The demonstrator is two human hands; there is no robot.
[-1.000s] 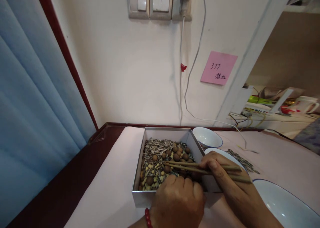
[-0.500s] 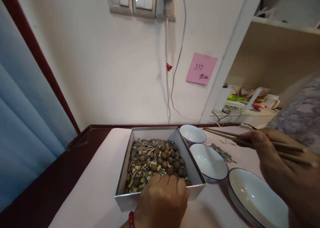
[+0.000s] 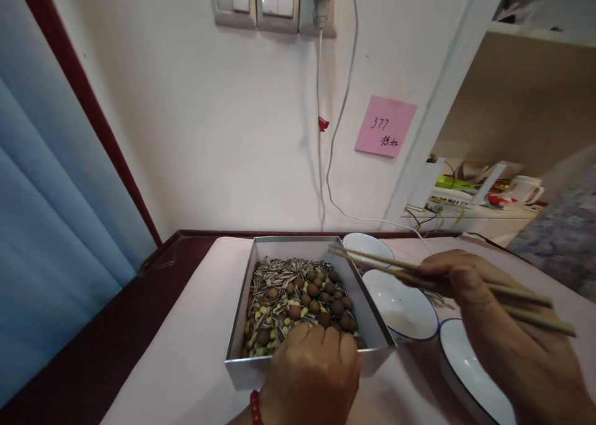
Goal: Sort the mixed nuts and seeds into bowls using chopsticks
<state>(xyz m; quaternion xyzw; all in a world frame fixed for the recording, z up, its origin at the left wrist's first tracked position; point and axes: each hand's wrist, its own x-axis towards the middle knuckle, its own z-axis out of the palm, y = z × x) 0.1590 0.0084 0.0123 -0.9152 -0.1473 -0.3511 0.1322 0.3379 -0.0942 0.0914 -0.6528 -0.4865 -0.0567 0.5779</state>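
In my right hand (image 3: 503, 326) is a pair of chopsticks (image 3: 382, 263), held closed in the fingers. Their tips, slightly apart and pinching nothing, hang over the back right corner of an open metal box (image 3: 246, 375). Striped sunflower seeds (image 3: 279, 273) fill the back of the box. Round brown balls (image 3: 313, 290) lie on the right, and pale yellow beans or nuts (image 3: 263, 316) toward the front left. My left hand (image 3: 314, 372), wearing a red bead bracelet, is curled over the box's front rim; its fingertips are hidden.
Right of the box stand a small bowl (image 3: 367, 245), a middle white bowl (image 3: 400, 304) and a larger blue-rimmed bowl (image 3: 475, 375). Some seeds (image 3: 437, 299) lie behind my right hand. A wall with a cable (image 3: 321, 164) rises behind; a person's patterned clothing (image 3: 559, 232) is at right.
My right hand has moved left, carrying the chopstick tips from above the bowls to above the box. My left hand stays at the front rim. The view has shifted slightly.
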